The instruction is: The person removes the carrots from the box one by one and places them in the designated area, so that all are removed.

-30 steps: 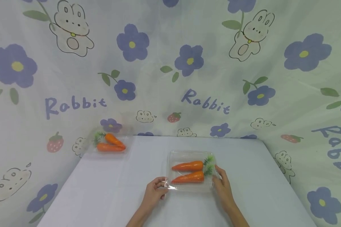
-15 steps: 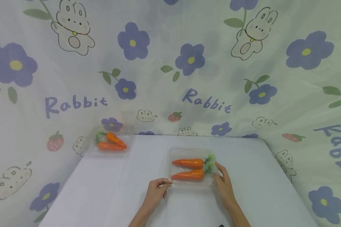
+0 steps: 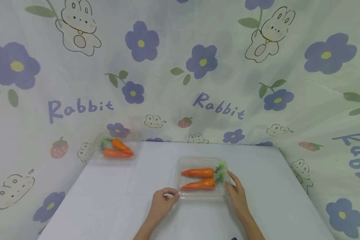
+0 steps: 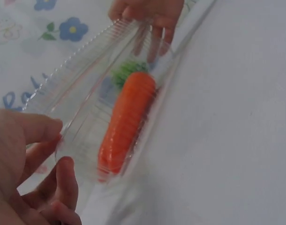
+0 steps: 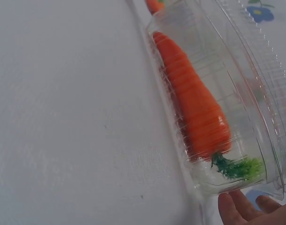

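Observation:
A clear plastic box point(image 3: 202, 161) sits on the white table in front of me. Inside lie two orange carrots, the far carrot point(image 3: 198, 172) and the near carrot point(image 3: 199, 184), green tops to the right. My left hand point(image 3: 163, 203) pinches the rim at the box's near left corner between thumb and finger. In the left wrist view this thumb and fingertips meet at the clear edge. My right hand point(image 3: 237, 196) touches the box's right end with fairly straight fingers. From the right wrist, its fingertips point(image 5: 229, 206) rest against the end wall by the green top point(image 5: 238, 168).
A second clear box point(image 3: 114, 162) with two carrots point(image 3: 117, 153) stands at the table's far left corner. Patterned cloth point(image 3: 168, 100) rises behind and beside the white table point(image 3: 108, 200). A small dark object point(image 3: 234, 238) shows at the bottom edge.
My left fingers have shifted at the near left corner of the box, and its near rim has moved slightly. The right hand stays at the right end. The far box stands still.

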{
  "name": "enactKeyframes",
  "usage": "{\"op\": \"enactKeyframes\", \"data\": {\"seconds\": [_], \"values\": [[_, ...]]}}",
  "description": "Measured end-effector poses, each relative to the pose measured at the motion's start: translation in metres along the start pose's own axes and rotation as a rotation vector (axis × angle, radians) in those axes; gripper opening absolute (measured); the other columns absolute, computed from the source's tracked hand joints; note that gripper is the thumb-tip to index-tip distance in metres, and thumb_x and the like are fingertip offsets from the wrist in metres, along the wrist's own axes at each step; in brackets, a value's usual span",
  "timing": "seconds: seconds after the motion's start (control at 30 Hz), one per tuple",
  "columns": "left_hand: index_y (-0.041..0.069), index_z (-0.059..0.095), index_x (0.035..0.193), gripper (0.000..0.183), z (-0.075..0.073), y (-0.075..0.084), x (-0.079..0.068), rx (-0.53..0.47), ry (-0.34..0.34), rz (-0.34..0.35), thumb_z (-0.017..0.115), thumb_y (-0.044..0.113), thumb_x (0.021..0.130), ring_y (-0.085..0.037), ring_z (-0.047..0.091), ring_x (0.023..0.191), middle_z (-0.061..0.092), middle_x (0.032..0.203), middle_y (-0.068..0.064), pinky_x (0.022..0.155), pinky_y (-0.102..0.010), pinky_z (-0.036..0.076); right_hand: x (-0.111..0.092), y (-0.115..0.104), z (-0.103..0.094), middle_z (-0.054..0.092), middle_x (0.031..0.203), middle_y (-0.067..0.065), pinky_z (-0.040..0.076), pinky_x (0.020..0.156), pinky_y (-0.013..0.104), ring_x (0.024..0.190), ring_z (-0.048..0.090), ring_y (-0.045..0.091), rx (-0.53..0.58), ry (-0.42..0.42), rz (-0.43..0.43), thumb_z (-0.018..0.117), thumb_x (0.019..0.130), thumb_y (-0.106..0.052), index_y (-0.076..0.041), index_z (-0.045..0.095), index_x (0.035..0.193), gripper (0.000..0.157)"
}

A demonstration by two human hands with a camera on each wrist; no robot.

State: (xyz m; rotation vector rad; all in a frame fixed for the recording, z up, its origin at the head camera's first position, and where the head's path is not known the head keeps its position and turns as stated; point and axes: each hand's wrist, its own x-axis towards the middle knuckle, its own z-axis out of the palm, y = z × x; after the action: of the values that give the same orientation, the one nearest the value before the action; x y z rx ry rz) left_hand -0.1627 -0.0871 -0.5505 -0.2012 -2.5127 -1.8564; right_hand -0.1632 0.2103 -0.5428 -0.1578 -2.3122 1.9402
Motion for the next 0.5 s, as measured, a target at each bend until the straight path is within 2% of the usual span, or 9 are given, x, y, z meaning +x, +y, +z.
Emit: {"op": "enactKeyframes", "data": {"seconds": [0.13,0.23,0.33,0.43,0.5], "values": [[0.018,0.07,0.084,0.014,-0.004,0.002,-0.001,0.103,0.087,0.095,0.082,0.023,0.079,-0.009,0.051,0.048,0.064,0.076,0.003,0.042,-0.024,0.044,0.0,0.0,0.0,0.04,0.148,0.013,0.046,0.09,0.042,0.118,0.054,0.035,0.005,0.02,-0.012,0.054,0.099,-0.019,-0.019,0.04,0.147,0.05],[0.015,0.069,0.089,0.021,-0.004,0.003,0.002,0.14,0.141,0.152,0.085,0.02,0.076,-0.01,0.054,0.053,0.065,0.083,0.003,0.045,-0.024,0.046,0.001,-0.001,-0.001,0.042,0.147,0.012,0.045,0.092,0.043,0.12,0.053,0.034,0.009,0.022,-0.017,0.054,0.099,-0.018,-0.018,0.041,0.147,0.05],[0.01,0.07,0.101,0.035,-0.005,0.002,0.005,0.186,0.204,0.225,0.088,0.014,0.071,-0.011,0.057,0.06,0.066,0.089,-0.001,0.054,-0.024,0.049,0.002,-0.003,-0.002,0.039,0.149,0.012,0.042,0.096,0.051,0.123,0.049,0.034,-0.003,0.025,-0.022,0.054,0.099,-0.018,-0.018,0.041,0.147,0.049],[0.01,0.07,0.108,0.045,-0.008,0.003,0.009,0.236,0.244,0.335,0.089,0.009,0.068,-0.014,0.061,0.067,0.067,0.094,-0.002,0.062,-0.028,0.051,0.002,-0.006,-0.003,0.037,0.15,0.011,0.039,0.099,0.054,0.125,0.048,0.034,-0.009,0.028,-0.04,0.054,0.1,-0.02,-0.016,0.042,0.146,0.048],[0.012,0.072,0.107,0.044,-0.01,0.006,0.013,0.256,0.249,0.405,0.089,0.008,0.067,-0.017,0.062,0.072,0.066,0.098,0.001,0.064,-0.032,0.052,0.003,-0.008,-0.004,0.036,0.151,0.009,0.039,0.1,0.05,0.125,0.048,0.032,-0.008,0.028,-0.06,0.053,0.101,-0.023,-0.015,0.043,0.146,0.047]]}}
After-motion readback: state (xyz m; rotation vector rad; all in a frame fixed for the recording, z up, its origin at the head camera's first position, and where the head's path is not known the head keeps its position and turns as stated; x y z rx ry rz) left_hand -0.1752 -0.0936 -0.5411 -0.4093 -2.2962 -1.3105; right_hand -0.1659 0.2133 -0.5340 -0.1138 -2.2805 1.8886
